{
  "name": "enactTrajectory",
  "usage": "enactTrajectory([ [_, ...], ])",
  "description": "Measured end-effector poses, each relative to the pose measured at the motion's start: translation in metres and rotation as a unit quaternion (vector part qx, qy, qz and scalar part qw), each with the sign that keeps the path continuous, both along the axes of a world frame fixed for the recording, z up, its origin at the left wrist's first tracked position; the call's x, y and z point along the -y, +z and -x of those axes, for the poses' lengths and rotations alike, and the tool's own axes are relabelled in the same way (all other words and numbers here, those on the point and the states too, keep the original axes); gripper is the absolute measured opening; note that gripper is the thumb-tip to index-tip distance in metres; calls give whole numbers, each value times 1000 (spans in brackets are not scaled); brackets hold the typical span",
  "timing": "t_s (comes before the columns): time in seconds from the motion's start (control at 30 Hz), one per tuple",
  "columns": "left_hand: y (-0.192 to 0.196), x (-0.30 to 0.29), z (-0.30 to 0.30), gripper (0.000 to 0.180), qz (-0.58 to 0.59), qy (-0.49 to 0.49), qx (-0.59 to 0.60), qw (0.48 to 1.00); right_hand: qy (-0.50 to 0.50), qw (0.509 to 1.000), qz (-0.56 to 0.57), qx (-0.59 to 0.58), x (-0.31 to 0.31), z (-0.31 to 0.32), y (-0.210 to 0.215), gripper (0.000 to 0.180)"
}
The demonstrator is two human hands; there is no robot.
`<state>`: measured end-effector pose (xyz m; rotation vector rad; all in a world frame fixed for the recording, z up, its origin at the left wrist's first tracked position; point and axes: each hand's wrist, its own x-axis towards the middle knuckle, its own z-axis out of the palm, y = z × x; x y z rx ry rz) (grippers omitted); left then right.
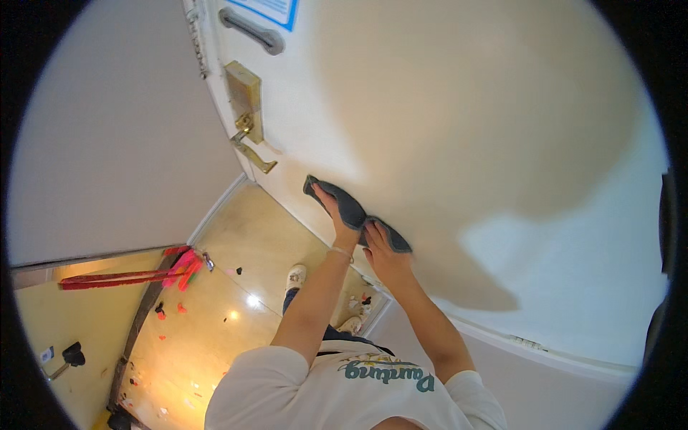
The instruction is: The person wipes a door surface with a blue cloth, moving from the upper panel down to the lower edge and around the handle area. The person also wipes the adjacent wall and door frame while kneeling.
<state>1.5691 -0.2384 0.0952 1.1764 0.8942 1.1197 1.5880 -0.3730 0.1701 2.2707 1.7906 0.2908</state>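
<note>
Both my hands press one dark grey cloth [349, 209] against the white door [430, 93]. My left hand [337, 211] grips the upper left part of it, and cloth shows on both sides of the fingers. Lower and to the right, my right hand [385, 252] holds the other end, its fingers lying over the cloth and pressing it to the surface. The cloth is bunched between the two hands. Just up and left of it, the brass lever handle [256, 156] hangs from its lock plate [245, 93].
A grey pull handle [251, 31] and a blue-edged paper sheet [272, 8] are on the door's upper part. Small red and black scraps [181, 308] litter the shiny floor [244, 236]. Red and pink straps [179, 271] hang at the left. My shoes [296, 276] show below.
</note>
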Motion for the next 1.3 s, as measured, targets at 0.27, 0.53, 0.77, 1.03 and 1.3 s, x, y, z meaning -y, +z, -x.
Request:
enactTrajectory([
  [0.27, 160, 86, -17, 91, -206, 6, -33, 978, -111, 985, -102, 89, 107, -6, 95, 55],
  [0.53, 164, 199, -25, 90, -363, -34, -22, 931, -149, 951, -222, 157, 199, -22, 110, 40],
  [0.77, 36, 300, -16, 76, -343, -181, -156, 908, -125, 973, -176, 85, 310, -40, -26, 39],
  [1.03, 197, 306, -34, 67, -511, -94, -87, 850, -228, 886, -379, 141, 311, -43, 111, 49],
  [1.3, 220, 330, -46, 56, -589, -109, -97, 795, -229, 852, -452, 130, 307, -51, 106, 52],
])
